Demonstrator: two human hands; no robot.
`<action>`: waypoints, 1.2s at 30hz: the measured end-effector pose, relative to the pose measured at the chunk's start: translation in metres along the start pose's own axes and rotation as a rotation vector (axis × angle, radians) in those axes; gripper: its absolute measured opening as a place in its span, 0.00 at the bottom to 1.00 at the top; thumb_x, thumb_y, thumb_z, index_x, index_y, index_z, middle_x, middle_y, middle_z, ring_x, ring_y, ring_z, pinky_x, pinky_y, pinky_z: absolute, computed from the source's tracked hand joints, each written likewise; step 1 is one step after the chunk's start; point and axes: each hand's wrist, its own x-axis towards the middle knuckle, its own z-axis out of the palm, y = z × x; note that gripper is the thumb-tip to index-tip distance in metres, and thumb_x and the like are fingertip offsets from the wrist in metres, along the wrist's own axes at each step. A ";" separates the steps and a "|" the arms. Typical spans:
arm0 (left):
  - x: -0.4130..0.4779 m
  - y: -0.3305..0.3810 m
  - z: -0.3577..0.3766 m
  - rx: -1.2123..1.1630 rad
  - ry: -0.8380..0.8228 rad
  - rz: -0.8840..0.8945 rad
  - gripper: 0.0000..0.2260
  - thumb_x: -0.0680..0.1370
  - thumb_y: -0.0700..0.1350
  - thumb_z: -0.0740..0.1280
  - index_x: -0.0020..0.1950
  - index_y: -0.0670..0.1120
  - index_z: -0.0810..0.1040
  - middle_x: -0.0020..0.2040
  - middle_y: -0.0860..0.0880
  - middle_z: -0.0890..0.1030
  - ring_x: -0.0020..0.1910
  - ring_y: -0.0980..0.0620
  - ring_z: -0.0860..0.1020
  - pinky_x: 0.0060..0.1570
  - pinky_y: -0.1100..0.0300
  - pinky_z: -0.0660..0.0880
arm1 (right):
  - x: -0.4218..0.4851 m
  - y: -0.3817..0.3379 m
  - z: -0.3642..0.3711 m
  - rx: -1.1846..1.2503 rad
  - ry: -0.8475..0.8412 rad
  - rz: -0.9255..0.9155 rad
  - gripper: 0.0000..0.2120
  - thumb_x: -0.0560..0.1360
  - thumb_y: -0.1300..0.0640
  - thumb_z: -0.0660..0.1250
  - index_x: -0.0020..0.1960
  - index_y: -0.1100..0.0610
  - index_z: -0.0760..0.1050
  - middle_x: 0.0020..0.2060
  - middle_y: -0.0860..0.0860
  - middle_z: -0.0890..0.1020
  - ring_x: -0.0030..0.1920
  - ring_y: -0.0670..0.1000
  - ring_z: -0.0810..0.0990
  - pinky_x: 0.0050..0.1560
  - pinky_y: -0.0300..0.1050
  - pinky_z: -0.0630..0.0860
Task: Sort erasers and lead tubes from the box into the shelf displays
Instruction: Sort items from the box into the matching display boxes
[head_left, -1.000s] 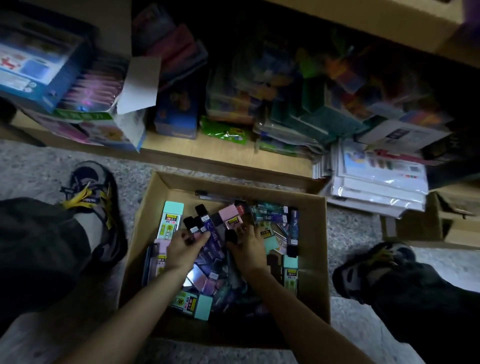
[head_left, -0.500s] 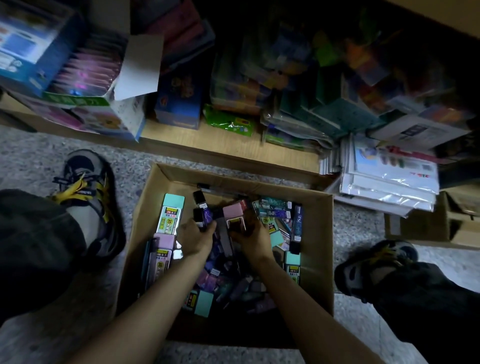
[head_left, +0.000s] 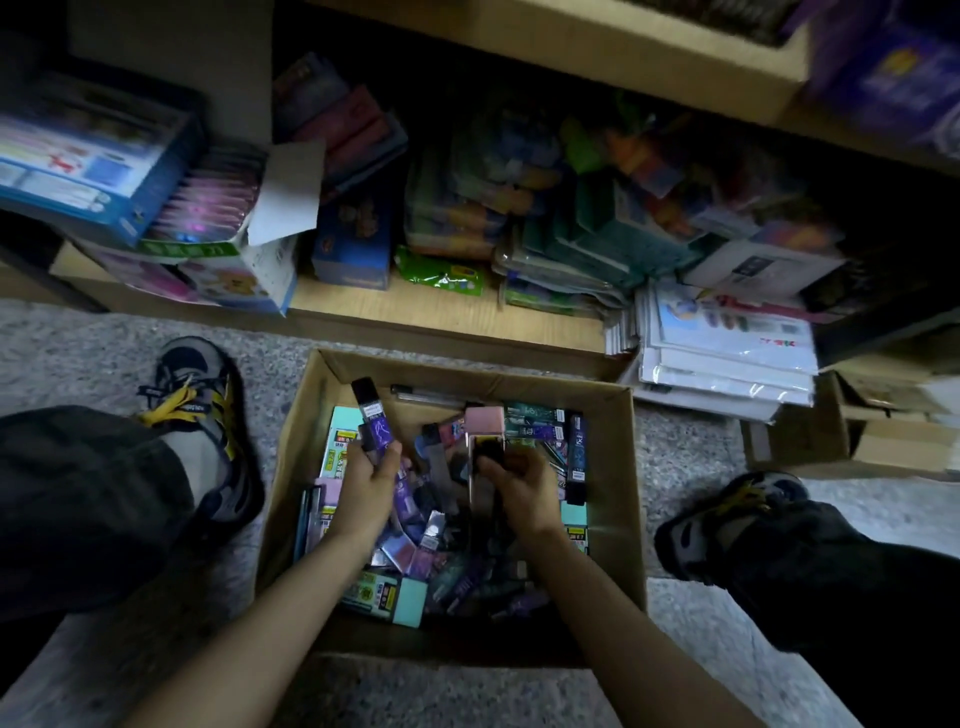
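Observation:
An open cardboard box (head_left: 615, 467) sits on the floor between my feet, filled with several teal and pink erasers and purple and dark lead tubes. My left hand (head_left: 371, 480) grips a purple lead tube (head_left: 373, 418) with a black cap, raised upright over the box's left side. My right hand (head_left: 519, 488) holds a pink eraser (head_left: 484, 422) with a dark sleeve, standing on end near the box's middle. A teal eraser (head_left: 408, 603) lies at the near edge.
A low wooden shelf (head_left: 441, 322) behind the box carries stacked stationery packs and boxes. White packets (head_left: 727, 358) are piled on the right. My shoes (head_left: 202, 395) flank the box on the speckled floor. A smaller cardboard box (head_left: 883, 431) stands far right.
Both hands have risen out of the pile. The left has lifted the purple lead tube upright, and the right has brought up the pink eraser.

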 end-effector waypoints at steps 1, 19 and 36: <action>-0.003 0.002 0.001 0.000 -0.023 -0.006 0.08 0.80 0.44 0.61 0.57 0.41 0.70 0.51 0.38 0.79 0.54 0.37 0.78 0.58 0.44 0.73 | -0.003 -0.006 -0.003 0.053 0.005 0.007 0.13 0.71 0.63 0.72 0.53 0.64 0.74 0.44 0.56 0.82 0.40 0.49 0.80 0.37 0.35 0.75; -0.111 0.084 0.033 -0.205 -0.356 0.118 0.14 0.74 0.59 0.65 0.53 0.51 0.79 0.43 0.51 0.86 0.42 0.52 0.84 0.39 0.60 0.78 | -0.096 -0.102 -0.047 0.479 -0.276 -0.080 0.11 0.77 0.61 0.66 0.56 0.66 0.76 0.42 0.56 0.83 0.36 0.47 0.83 0.36 0.37 0.79; -0.173 0.161 0.027 -0.370 -0.355 0.410 0.18 0.70 0.48 0.72 0.57 0.45 0.78 0.49 0.45 0.85 0.46 0.48 0.83 0.39 0.60 0.78 | -0.165 -0.167 -0.067 0.335 -0.002 -0.441 0.14 0.78 0.53 0.64 0.38 0.60 0.75 0.29 0.49 0.78 0.33 0.49 0.75 0.35 0.41 0.70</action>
